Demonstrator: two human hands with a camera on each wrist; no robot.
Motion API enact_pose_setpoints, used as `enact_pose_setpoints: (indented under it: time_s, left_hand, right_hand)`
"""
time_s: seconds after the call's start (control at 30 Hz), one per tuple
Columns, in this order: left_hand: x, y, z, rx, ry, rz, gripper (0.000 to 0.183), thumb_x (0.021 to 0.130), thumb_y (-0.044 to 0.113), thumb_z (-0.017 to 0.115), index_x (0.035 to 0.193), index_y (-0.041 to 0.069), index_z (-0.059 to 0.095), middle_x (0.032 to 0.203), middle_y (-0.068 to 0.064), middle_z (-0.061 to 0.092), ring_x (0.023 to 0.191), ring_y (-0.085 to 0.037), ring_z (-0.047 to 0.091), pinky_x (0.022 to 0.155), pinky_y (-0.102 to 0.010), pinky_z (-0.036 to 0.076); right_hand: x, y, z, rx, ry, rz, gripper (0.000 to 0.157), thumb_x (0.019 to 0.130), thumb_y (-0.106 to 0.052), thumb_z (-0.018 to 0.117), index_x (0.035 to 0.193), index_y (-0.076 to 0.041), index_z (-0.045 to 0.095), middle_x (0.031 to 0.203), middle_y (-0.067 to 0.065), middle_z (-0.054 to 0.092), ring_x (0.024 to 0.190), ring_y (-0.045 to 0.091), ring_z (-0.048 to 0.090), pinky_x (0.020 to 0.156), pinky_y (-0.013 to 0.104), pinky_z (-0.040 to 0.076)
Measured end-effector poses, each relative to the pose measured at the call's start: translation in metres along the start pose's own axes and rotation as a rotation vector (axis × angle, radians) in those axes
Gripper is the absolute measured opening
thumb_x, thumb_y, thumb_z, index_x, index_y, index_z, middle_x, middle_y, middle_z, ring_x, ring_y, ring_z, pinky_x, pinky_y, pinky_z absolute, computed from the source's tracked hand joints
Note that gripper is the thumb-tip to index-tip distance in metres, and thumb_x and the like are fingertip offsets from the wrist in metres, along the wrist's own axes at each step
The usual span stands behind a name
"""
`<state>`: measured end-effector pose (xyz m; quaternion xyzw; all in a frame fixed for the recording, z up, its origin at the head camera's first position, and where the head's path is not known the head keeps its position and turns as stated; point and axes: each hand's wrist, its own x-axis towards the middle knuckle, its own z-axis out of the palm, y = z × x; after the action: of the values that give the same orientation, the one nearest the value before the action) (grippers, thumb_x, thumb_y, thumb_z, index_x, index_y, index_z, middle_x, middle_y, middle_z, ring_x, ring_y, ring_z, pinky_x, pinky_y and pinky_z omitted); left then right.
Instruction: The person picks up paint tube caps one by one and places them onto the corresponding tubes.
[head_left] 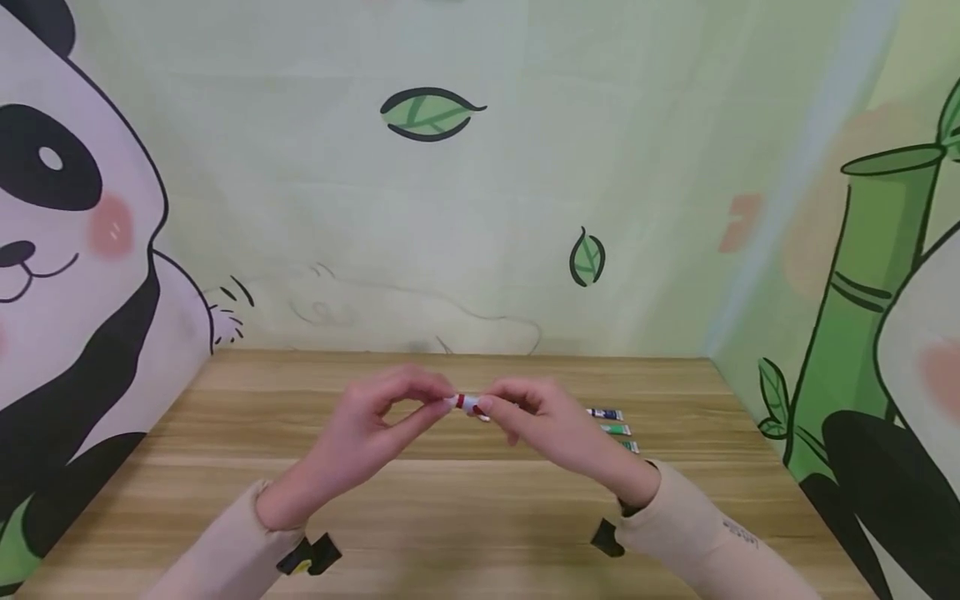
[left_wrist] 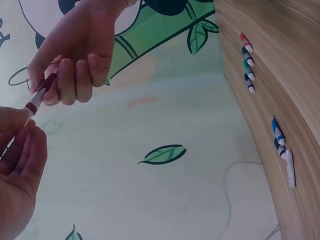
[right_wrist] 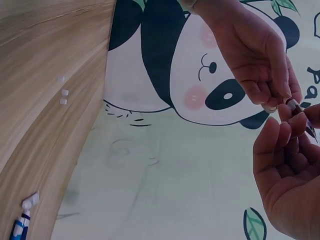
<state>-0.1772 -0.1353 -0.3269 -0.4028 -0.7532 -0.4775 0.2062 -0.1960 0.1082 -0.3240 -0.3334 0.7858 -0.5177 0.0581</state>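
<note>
Tube [head_left: 469, 403] above the surface [head_left: 465, 517] — left hand [head_left: 362, 429] pinching its left end, right hand [head_left: 551, 422] its right; other paints [head_left: 617, 430] lie right.

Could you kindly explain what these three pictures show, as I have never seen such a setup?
There is no robot here: a person works with two bare hands. The head picture comes from a camera worn on the head; the other two come from wrist cameras, so they look turned. The left hand and right hand pinch a small red-and-white tube at opposite ends, above the wooden table. On it, the left wrist view shows a row of four small tubes and a group of three more tubes; the right wrist view shows three small white pieces, perhaps caps.
</note>
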Motion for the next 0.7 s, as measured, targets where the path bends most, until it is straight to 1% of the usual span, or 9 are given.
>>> enact_pose_setpoints:
  time_s: [0.07, 0.1, 0.2, 0.27, 0.3, 0.43, 0.53, 0.6, 0.7]
  left_hand:
    - [0.001, 0.0, 0.0, -0.014, 0.002, -0.048, 0.023, 0.09, 0.0, 0.074, 0.11, 0.01, 0.07, 0.103, 0.003, 0.071, 0.093, -0.014, 0.068, 0.083, -0.031, 0.057]
    - [0.002, -0.001, 0.0, -0.026, 0.005, -0.092, 0.021, 0.091, 0.002, 0.074, 0.11, 0.01, 0.07, 0.103, 0.003, 0.071, 0.093, -0.015, 0.067, 0.084, -0.032, 0.057]
    - [0.005, -0.001, -0.003, -0.043, -0.003, -0.24, 0.016, 0.095, 0.01, 0.072, 0.111, 0.009, 0.069, 0.1, 0.002, 0.071, 0.092, -0.015, 0.067, 0.085, -0.034, 0.056]
    - [0.006, -0.002, -0.004, -0.036, -0.038, -0.33, 0.013, 0.098, 0.017, 0.068, 0.109, 0.01, 0.07, 0.099, 0.001, 0.071, 0.091, -0.015, 0.068, 0.084, -0.036, 0.057]
    - [0.007, -0.002, -0.005, -0.027, -0.061, -0.364, 0.014, 0.1, 0.02, 0.066, 0.107, 0.01, 0.071, 0.098, 0.001, 0.071, 0.09, -0.015, 0.068, 0.083, -0.037, 0.057]
    - [0.008, -0.007, -0.001, -0.041, -0.157, -0.423, 0.022, 0.104, 0.027, 0.058, 0.102, 0.01, 0.072, 0.094, -0.001, 0.071, 0.086, -0.017, 0.067, 0.079, -0.036, 0.058]
    - [0.009, -0.01, 0.004, -0.076, -0.182, -0.441, 0.026, 0.106, 0.027, 0.054, 0.098, 0.008, 0.07, 0.09, -0.002, 0.069, 0.084, -0.018, 0.066, 0.079, -0.034, 0.057]
    - [0.009, -0.01, 0.005, -0.09, -0.189, -0.457, 0.027, 0.107, 0.026, 0.053, 0.097, 0.006, 0.069, 0.089, -0.002, 0.068, 0.084, -0.019, 0.065, 0.08, -0.035, 0.057]
    - [0.007, -0.01, 0.007, -0.093, -0.195, -0.474, 0.026, 0.106, 0.024, 0.054, 0.095, 0.006, 0.069, 0.088, -0.003, 0.068, 0.084, -0.019, 0.065, 0.08, -0.035, 0.057]
  right_hand:
    - [-0.001, 0.001, -0.001, -0.04, 0.019, -0.029, 0.021, 0.104, -0.025, 0.058, 0.106, -0.011, 0.073, 0.085, 0.0, 0.064, 0.068, 0.024, 0.056, 0.059, 0.027, 0.047]
    - [-0.001, 0.002, -0.001, -0.069, 0.034, -0.054, 0.02, 0.104, -0.024, 0.058, 0.106, -0.011, 0.074, 0.086, -0.001, 0.065, 0.068, 0.022, 0.056, 0.059, 0.028, 0.048]
    - [-0.001, 0.003, -0.002, -0.19, 0.094, -0.168, 0.015, 0.102, -0.02, 0.062, 0.105, -0.011, 0.074, 0.089, -0.006, 0.068, 0.072, 0.014, 0.057, 0.062, 0.027, 0.049]
    - [-0.001, 0.005, -0.003, -0.273, 0.13, -0.268, 0.012, 0.1, -0.017, 0.065, 0.104, -0.009, 0.074, 0.089, -0.008, 0.068, 0.073, 0.011, 0.057, 0.063, 0.027, 0.05]
    - [-0.001, 0.006, -0.004, -0.312, 0.145, -0.323, 0.011, 0.099, -0.015, 0.066, 0.103, -0.008, 0.074, 0.089, -0.008, 0.068, 0.074, 0.01, 0.058, 0.063, 0.027, 0.051]
    - [0.001, 0.013, -0.006, -0.493, 0.198, -0.535, 0.008, 0.094, -0.013, 0.07, 0.1, -0.008, 0.072, 0.089, -0.006, 0.066, 0.076, 0.009, 0.058, 0.064, 0.023, 0.052]
    - [0.003, 0.017, -0.006, -0.615, 0.232, -0.66, 0.011, 0.092, -0.013, 0.072, 0.101, -0.008, 0.07, 0.089, -0.003, 0.066, 0.076, 0.009, 0.059, 0.066, 0.02, 0.052]
    - [0.003, 0.019, -0.006, -0.666, 0.242, -0.705, 0.013, 0.091, -0.014, 0.073, 0.102, -0.007, 0.07, 0.089, -0.002, 0.065, 0.076, 0.009, 0.059, 0.067, 0.018, 0.052]
    - [0.002, 0.02, -0.005, -0.709, 0.245, -0.734, 0.014, 0.091, -0.014, 0.073, 0.102, -0.008, 0.07, 0.088, -0.003, 0.065, 0.075, 0.009, 0.06, 0.069, 0.016, 0.052]
